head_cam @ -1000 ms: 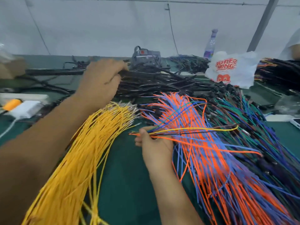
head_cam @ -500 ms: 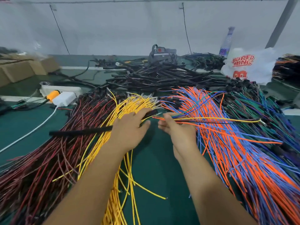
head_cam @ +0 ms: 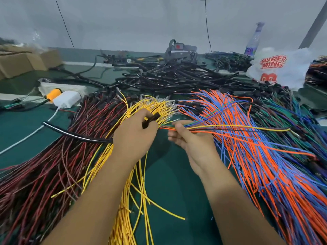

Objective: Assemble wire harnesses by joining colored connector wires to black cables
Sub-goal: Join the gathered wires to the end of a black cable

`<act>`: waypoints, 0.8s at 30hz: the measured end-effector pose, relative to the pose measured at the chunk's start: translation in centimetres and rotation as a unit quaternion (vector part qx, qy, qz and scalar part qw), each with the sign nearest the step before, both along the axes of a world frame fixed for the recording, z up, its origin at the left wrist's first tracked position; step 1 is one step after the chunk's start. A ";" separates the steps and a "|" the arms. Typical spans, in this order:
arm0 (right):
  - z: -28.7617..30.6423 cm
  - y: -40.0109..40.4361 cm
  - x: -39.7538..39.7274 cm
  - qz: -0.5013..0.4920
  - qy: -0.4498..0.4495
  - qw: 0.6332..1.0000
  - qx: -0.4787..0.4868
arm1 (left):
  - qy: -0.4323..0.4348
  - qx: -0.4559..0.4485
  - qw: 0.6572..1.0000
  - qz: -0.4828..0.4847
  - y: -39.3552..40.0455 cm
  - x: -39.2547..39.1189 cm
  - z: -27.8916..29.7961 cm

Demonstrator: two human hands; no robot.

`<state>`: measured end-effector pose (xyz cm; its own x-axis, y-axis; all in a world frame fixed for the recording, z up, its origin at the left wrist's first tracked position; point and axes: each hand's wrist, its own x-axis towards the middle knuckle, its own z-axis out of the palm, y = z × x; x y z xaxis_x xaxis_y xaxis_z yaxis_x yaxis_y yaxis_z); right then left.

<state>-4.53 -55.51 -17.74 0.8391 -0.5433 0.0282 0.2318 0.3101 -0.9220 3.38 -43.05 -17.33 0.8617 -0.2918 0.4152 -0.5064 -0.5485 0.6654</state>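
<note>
My left hand [head_cam: 133, 137] gripped one black cable [head_cam: 76, 134]; my right hand [head_cam: 192, 138] pinched a few colored wires [head_cam: 230, 127], their exact count unclear, above the desk [head_cam: 168, 174].

The black cable [head_cam: 74, 134] has a glossy, smooth plastic sheath that catches the light. The yellow wires [head_cam: 127, 200] wear smooth plastic insulation and end in bright bare-metal tips [head_cam: 167, 101]. The counter [head_cam: 169, 191] is covered in matt green. The boxes [head_cam: 19, 63] are dull brown cardboard, and the bag [head_cam: 283, 68] is thin crinkled white plastic.
</note>
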 end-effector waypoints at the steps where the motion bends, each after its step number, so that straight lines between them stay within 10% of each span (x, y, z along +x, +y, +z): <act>1: 0.0 0.1 0.0 0.003 0.005 1.000 -0.011 | 0.007 -0.008 1.000 -0.017 0.0 -0.2 0.1; 14: 0.2 0.1 -0.1 0.017 -0.005 1.000 -0.024 | 0.149 -0.112 0.967 -0.171 0.6 0.1 0.6; 24: -0.5 0.5 0.0 0.002 0.026 0.996 -0.087 | 0.098 -0.049 0.983 -0.145 -0.1 -0.1 0.3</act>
<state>-4.48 -55.05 -18.26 0.8439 -0.5309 0.0780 0.1818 0.1460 -0.9724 3.33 -43.18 -17.05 0.8148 -0.5035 0.2874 -0.4881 -0.3282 0.8087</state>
